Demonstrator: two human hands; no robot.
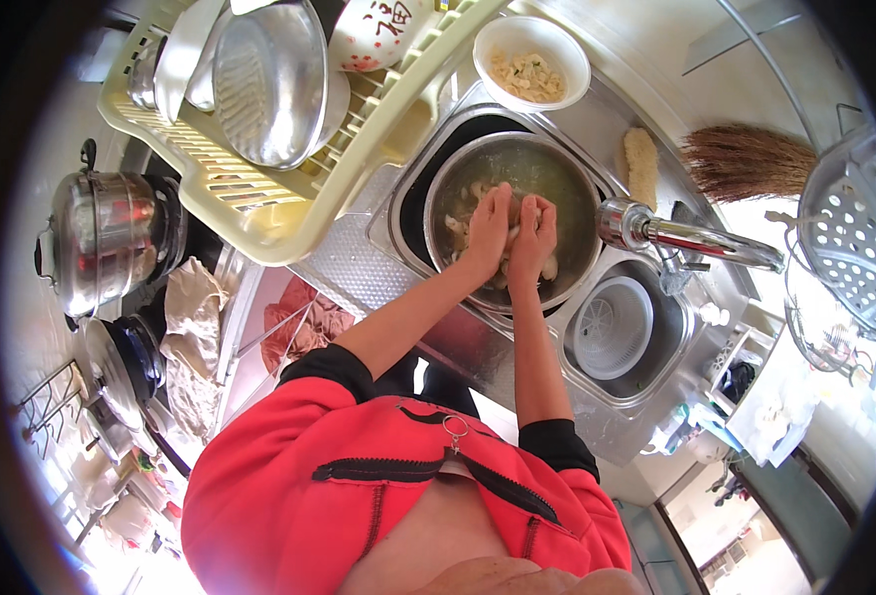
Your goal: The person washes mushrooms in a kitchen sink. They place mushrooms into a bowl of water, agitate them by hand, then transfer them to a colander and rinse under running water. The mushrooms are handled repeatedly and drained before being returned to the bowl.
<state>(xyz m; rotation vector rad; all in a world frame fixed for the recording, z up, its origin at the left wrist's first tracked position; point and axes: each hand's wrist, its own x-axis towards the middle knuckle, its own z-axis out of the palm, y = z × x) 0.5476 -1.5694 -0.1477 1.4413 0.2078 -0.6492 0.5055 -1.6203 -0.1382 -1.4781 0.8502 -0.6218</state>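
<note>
A round stainless steel basin (438,223) sits in the larger sink bowl (410,201), holding cloudy water and pale, soft-looking food pieces (455,225). Over the middle of it, my left hand (488,227) and my right hand (535,234) are cupped against each other. Some of the pale pieces are pressed between them, mostly hidden by the fingers. More pieces lie in the water just below my wrists. Beyond the basin stands a white bowl (531,97) of shredded pale food (527,76).
The chrome faucet (706,242) extends right of the basin. A white plastic strainer (613,327) sits in the smaller sink bowl (665,357). A yellow dish rack (259,230) with metal bowls stands left. A sponge (640,167) and brush (747,162) lie behind the faucet.
</note>
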